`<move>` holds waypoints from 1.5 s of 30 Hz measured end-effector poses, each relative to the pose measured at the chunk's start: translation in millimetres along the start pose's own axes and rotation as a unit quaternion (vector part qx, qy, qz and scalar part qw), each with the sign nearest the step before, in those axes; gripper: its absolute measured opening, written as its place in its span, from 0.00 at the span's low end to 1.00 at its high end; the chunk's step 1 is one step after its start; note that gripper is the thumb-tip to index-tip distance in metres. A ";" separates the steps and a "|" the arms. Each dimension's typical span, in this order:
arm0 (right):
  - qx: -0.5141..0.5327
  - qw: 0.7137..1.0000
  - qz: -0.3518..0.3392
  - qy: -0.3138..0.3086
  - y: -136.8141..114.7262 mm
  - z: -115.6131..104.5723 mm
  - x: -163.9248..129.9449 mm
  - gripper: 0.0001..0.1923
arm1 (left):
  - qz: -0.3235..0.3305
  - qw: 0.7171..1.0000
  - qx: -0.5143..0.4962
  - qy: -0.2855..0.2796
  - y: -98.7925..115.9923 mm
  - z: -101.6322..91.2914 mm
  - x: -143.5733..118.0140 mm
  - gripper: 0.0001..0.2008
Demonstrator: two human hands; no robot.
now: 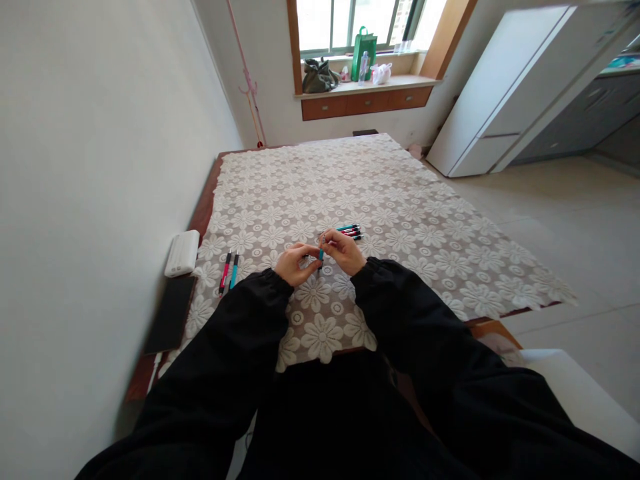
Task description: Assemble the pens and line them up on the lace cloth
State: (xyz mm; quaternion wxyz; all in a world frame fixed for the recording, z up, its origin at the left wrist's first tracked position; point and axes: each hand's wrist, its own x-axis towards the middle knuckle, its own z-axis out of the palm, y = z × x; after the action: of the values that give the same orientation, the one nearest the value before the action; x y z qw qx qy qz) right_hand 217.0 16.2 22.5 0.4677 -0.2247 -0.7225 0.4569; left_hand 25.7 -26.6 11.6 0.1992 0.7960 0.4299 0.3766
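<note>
A teal pen (321,255) with a dark lower end is held upright between my hands, just above the tablecloth. My left hand (296,265) pinches its barrel between thumb and finger. At the upper end, the fingertips of my right hand (344,251) are closed on the same pen. Several pens (350,231), teal and red with black ends, lie side by side just beyond my right hand. To the left of my left hand, a red pen (225,275) and another teal pen (234,270) lie on the cloth.
The table carries a floral lace tablecloth (323,337). Along its left edge, by the wall, are a white box-shaped device (182,253) and a black phone-like slab (171,315) with a white cable below it. A white chair (575,380) stands at the lower right.
</note>
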 end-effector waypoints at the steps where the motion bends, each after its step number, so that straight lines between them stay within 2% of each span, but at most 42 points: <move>1: 0.004 1.000 0.002 -0.001 0.3 0.0 0.0 0.12 | 0.000 1.000 0.004 -0.002 -0.1 -0.3 0.1 0.10; 7: 0.017 1.000 0.003 -0.009 1.5 0.0 -0.2 0.12 | 0.018 0.999 0.039 -0.010 1.6 -1.7 2.7 0.10; 13: 0.016 1.000 0.008 -0.009 4.2 -0.1 -0.9 0.13 | 0.043 0.996 0.057 -0.050 -1.2 -1.2 4.4 0.07; 18: 0.013 1.000 0.009 -0.005 6.0 -0.5 -1.2 0.12 | 0.063 0.996 0.041 -0.037 -4.2 0.6 4.8 0.06; 23: 0.008 1.000 0.017 -0.012 5.3 -0.4 -0.7 0.14 | 0.050 0.998 0.036 -0.024 -4.6 0.8 4.4 0.07; 28: 0.012 1.000 0.011 -0.007 4.7 -0.4 -0.4 0.13 | 0.058 0.996 0.049 -0.040 -5.0 1.1 3.9 0.06; 36: 0.011 1.000 0.012 -0.008 6.4 -0.2 -0.7 0.13 | 0.068 0.997 0.034 -0.025 -6.9 2.0 4.0 0.06; 45: 0.026 0.999 0.023 0.015 8.7 -0.6 -0.9 0.15 | 0.041 0.998 0.038 -0.026 -8.9 3.1 2.8 0.08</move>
State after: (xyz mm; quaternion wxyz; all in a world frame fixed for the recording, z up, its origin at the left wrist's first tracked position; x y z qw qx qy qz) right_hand 217.1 20.0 14.5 0.4736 -0.2355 -0.6980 0.4827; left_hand 24.3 -19.4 5.2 0.1641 0.8298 0.4055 0.3465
